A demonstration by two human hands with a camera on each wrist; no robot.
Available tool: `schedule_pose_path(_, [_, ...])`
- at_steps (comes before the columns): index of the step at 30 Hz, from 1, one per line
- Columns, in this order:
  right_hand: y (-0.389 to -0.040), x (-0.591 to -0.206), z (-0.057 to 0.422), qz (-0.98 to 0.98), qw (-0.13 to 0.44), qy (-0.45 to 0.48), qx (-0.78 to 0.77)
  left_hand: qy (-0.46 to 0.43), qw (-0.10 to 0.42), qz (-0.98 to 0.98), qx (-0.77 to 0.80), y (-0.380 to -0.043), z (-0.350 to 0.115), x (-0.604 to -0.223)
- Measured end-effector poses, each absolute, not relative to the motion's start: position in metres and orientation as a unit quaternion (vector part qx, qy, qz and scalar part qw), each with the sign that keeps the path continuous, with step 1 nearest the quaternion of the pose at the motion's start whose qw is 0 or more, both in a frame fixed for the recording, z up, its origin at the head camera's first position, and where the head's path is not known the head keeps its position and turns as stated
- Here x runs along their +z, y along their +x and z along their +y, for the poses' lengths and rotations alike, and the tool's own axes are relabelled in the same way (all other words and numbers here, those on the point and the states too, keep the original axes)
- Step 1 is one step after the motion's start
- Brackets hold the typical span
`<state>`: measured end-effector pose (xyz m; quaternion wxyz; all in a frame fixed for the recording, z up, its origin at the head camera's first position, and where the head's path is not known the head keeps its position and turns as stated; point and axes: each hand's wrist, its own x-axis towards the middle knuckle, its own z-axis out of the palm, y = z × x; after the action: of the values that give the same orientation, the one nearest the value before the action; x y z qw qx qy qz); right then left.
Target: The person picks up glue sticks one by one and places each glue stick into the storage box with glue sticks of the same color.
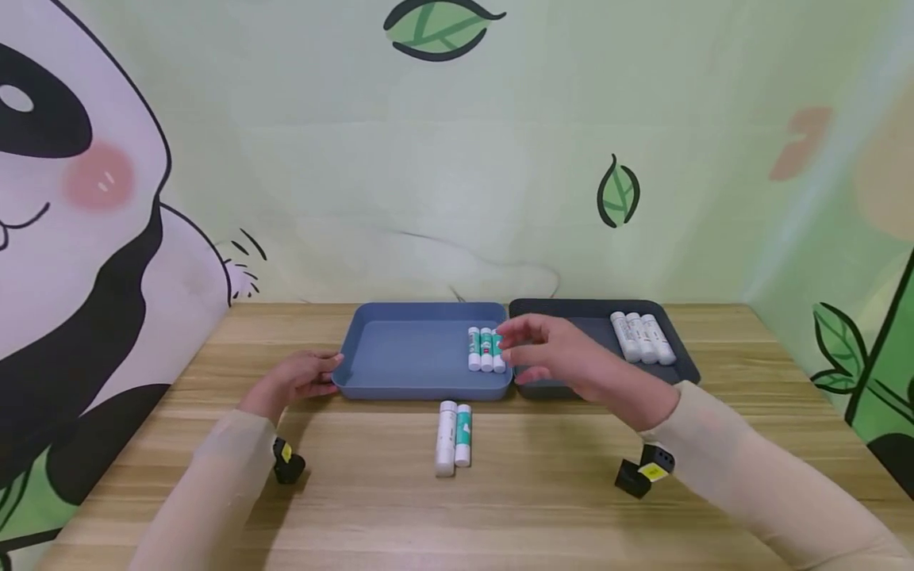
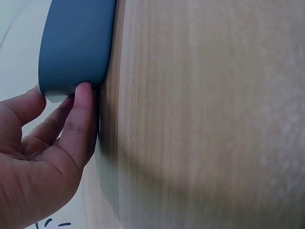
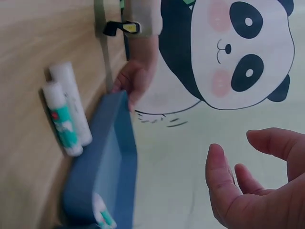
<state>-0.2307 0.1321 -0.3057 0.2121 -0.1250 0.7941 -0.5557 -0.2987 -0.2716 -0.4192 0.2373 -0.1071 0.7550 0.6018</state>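
Note:
My left hand rests at the left end of the blue tray; in the left wrist view its thumb and fingertips touch the tray's end wall. Over the place where the blue tray and the black tray meet, my right hand hovers with fingers spread, holding nothing. Just beyond its fingertips, three green-labelled glue sticks lie side by side in the blue tray, one partly hidden. On the table in front lie a longer white glue stick and a green-labelled glue stick.
Three white glue sticks lie side by side at the right of the black tray. Both trays stand close together near the back of the wooden table. A wall cloth printed with a panda and leaves hangs behind.

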Motion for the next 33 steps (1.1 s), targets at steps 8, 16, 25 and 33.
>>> schedule_pose_path(8, [-0.216,-0.359,0.116,0.758,0.264,-0.072,-0.592,-0.106,0.236,0.761,0.595,-0.296,-0.27,-0.419])
schedule_pose_path(16, [-0.207,-0.393,0.1,0.748,0.273,-0.025,-0.604,-0.104,0.236,0.766,0.589,-0.298,-0.271,-0.418])
schedule_pose_path(25, [-0.208,-0.41,0.083,0.769,0.259,0.021,-0.584,-0.094,0.239,0.758,0.599,-0.298,-0.272,-0.419])
schedule_pose_path(33, [-0.211,-0.415,0.072,0.801,0.242,0.031,-0.547,-0.097,0.24,0.754,0.604,-0.299,-0.271,-0.419])
